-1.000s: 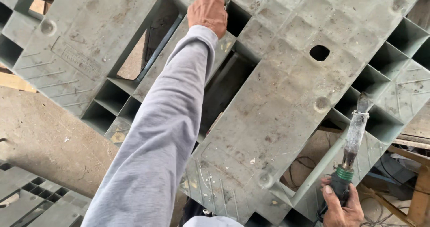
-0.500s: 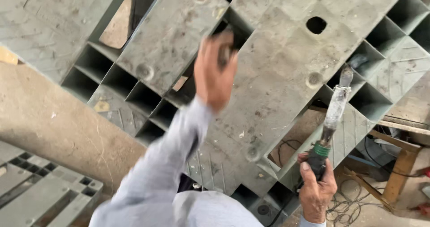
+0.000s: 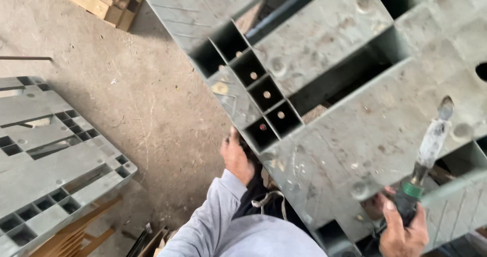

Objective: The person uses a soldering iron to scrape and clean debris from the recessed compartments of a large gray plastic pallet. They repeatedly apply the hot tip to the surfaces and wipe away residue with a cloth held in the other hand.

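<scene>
Right grip (image 3: pixel 403 231) is clamped round the screwdriver (image 3: pixel 428 155) over the tilted grey pallet (image 3: pixel 350 110), left grip (image 3: pixel 236 155) curled at its lower edge, contact unclear — steady that edge before you drive the tip.

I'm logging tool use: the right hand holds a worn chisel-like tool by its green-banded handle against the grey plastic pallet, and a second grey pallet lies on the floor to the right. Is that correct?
Not quite. The second grey pallet lies on the floor to the left, as the head view shows. The rest holds: the right hand holds the worn chisel-like tool by its green-banded handle against the grey plastic pallet.
</scene>
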